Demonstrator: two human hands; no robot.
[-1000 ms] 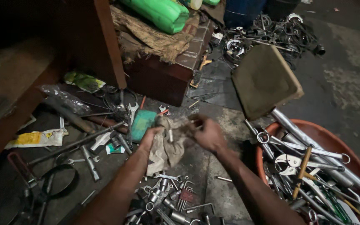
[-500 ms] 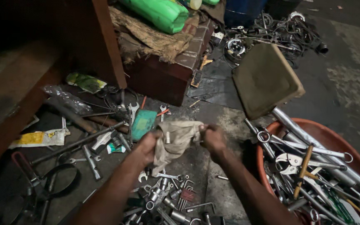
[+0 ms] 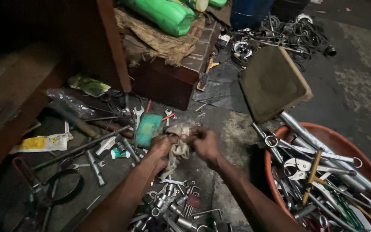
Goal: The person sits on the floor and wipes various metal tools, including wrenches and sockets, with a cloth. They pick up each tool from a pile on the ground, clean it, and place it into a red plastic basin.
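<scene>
Above scattered sockets (image 3: 168,202), both hands' grip on a bunched rag (image 3: 178,146).

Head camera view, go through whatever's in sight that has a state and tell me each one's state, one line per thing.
Rag: bunched, gripped at both ends.
Left hand: closed on the rag.
Right hand: closed on the rag.
Orange basin: heaped with metal tools.
Green jug: lying on its side on sacking.
Sockets and wrenches: scattered loose on the floor.
Square pad: tilted, propped on one edge.

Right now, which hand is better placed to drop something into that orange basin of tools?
Probably the right hand: the orange basin sits on its side, while the left hand is farther. Both grip the rag.
</scene>
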